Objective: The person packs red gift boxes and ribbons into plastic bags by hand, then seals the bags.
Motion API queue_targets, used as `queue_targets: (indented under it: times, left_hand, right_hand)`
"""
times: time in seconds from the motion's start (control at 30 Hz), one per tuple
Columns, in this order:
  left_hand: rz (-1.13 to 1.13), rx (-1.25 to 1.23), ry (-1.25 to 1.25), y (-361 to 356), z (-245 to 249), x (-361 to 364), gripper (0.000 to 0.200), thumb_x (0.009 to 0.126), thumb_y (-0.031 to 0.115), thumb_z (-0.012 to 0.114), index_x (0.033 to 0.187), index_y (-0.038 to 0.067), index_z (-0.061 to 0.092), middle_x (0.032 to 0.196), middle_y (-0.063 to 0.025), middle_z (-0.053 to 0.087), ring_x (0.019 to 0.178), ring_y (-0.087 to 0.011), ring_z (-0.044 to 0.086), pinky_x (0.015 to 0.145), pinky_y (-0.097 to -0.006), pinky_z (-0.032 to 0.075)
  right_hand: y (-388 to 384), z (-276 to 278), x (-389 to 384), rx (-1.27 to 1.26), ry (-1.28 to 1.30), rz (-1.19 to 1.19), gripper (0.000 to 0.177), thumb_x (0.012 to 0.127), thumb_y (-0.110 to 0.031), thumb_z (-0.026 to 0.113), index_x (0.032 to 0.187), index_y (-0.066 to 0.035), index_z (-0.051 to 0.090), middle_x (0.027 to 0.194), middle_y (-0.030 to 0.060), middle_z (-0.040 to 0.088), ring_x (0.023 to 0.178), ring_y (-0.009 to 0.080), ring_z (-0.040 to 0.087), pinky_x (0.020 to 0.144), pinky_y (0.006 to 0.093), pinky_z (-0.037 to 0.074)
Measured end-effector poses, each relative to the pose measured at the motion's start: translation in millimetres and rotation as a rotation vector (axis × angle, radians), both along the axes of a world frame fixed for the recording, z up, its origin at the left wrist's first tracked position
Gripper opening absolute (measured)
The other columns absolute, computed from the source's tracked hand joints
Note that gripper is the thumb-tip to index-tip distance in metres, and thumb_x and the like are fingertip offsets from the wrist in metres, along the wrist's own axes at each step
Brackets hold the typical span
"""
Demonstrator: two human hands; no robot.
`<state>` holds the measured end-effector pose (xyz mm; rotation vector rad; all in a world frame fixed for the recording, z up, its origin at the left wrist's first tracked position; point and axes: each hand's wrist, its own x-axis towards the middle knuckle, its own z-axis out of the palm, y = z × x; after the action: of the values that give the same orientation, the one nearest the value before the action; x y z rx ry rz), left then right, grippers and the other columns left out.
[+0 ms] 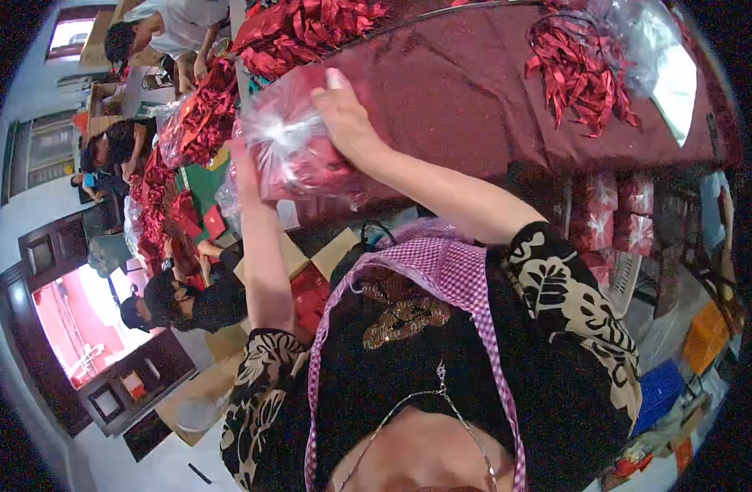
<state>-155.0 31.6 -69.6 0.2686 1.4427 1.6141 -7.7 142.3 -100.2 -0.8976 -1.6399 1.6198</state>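
Observation:
Both my hands hold a clear plastic bag (298, 143) packed with red items, its neck gathered into a shiny knot. My right hand (343, 115) lies over the top of the bag, thumb pointing up. My left hand (240, 168) grips the bag's left edge and is mostly hidden behind the plastic. The bag is held at the near edge of a table with a maroon cloth (474, 90).
Red foil pieces are heaped on the table (585, 74) and along its left side (310, 29), beside clear plastic bags (646, 41). Filled red packs (614, 217) are stacked below the table. An open cardboard box (302, 262) sits below my arms. Other people (179, 299) work at left.

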Motion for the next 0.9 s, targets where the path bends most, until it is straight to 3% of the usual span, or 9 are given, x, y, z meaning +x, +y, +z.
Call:
queue_targets:
  times: [0.13,0.3,0.5,0.6,0.63,0.67,0.7,0.77,0.9]
  left_hand:
    - [0.074,0.108,-0.096,-38.7,10.8,9.7,0.075,0.089,0.063,0.031,0.138,0.008,0.031,0.137,-0.0092,0.041,0.122,-0.0252,0.043,0.104,-0.0410,0.034]
    - [0.126,0.259,-0.216,-64.1,14.8,48.1,0.074,0.089,0.061,0.034,0.141,0.009,0.024,0.142,-0.0084,0.032,0.127,-0.0243,0.037,0.107,-0.0413,0.028]
    - [0.415,-0.145,-0.047,-96.4,4.3,62.1,0.064,0.093,0.053,0.033,0.137,0.007,0.030,0.136,-0.0090,0.040,0.124,-0.0248,0.041,0.105,-0.0416,0.032]
    - [0.270,0.044,-0.197,-101.0,2.5,53.2,0.061,0.095,0.049,0.033,0.137,0.005,0.030,0.137,-0.0099,0.038,0.122,-0.0253,0.043,0.105,-0.0413,0.033]
    - [0.233,0.106,-0.364,-114.1,-12.8,35.2,0.061,0.095,0.048,0.034,0.137,0.005,0.029,0.138,-0.0100,0.038,0.122,-0.0253,0.043,0.105,-0.0410,0.033]
    - [-0.007,0.434,0.004,-150.5,-78.7,-0.9,0.059,0.095,0.045,0.036,0.135,0.003,0.033,0.135,-0.0127,0.042,0.118,-0.0266,0.046,0.102,-0.0405,0.038]
    - [0.008,0.425,0.012,-145.9,-61.4,5.2,0.059,0.095,0.045,0.036,0.135,0.003,0.033,0.135,-0.0127,0.042,0.118,-0.0266,0.046,0.102,-0.0405,0.038]
    - [0.049,-0.003,-0.210,-117.1,-7.5,24.6,0.073,0.082,0.053,0.057,0.135,0.009,0.036,0.134,-0.0116,0.043,0.115,-0.0270,0.049,0.100,-0.0410,0.040]
    - [0.233,-0.006,-0.546,-179.7,-96.0,-50.0,0.050,0.094,0.040,0.039,0.124,0.001,0.048,0.121,-0.0159,0.054,0.102,-0.0292,0.057,0.088,-0.0449,0.049]
  right_hand:
    - [-21.9,53.8,-0.2,0.095,-0.077,0.028,0.066,0.092,-0.041,0.036,0.134,0.008,0.024,0.140,0.0319,0.023,0.132,0.0473,0.017,0.107,0.0517,0.015]
    - [-37.6,70.8,8.1,0.123,-0.062,0.194,0.071,0.090,-0.043,0.038,0.135,0.009,0.021,0.140,0.0340,0.021,0.132,0.0493,0.014,0.106,0.0557,0.011]
    - [-62.4,55.8,6.7,0.123,-0.110,0.252,0.067,0.089,-0.036,0.042,0.134,0.010,0.023,0.140,0.0342,0.021,0.132,0.0487,0.016,0.106,0.0560,0.013]
    - [-66.1,54.3,5.7,0.135,-0.102,0.276,0.066,0.089,-0.034,0.044,0.134,0.010,0.023,0.140,0.0330,0.022,0.131,0.0498,0.017,0.106,0.0557,0.013]
    - [-66.9,46.9,3.4,0.118,-0.052,0.298,0.063,0.090,-0.034,0.044,0.133,0.009,0.027,0.139,0.0320,0.025,0.131,0.0474,0.019,0.107,0.0519,0.015]
    - [-66.3,40.0,0.3,0.101,-0.001,0.317,0.060,0.091,-0.034,0.044,0.132,0.008,0.030,0.139,0.0310,0.027,0.131,0.0451,0.022,0.108,0.0481,0.016]
    - [-43.5,41.2,1.5,-0.202,0.078,0.482,0.056,0.092,-0.035,0.044,0.131,0.005,0.037,0.139,0.0254,0.034,0.132,0.0346,0.028,0.108,0.0376,0.022]
    - [-24.2,19.7,16.1,-0.210,0.181,0.433,0.051,0.094,-0.032,0.043,0.131,0.003,0.040,0.138,0.0180,0.039,0.130,0.0219,0.035,0.106,0.0295,0.025]
    - [6.7,-32.8,29.4,-0.189,0.146,0.238,0.048,0.096,-0.024,0.042,0.135,0.002,0.035,0.138,0.0111,0.041,0.125,0.0151,0.037,0.104,0.0268,0.025]
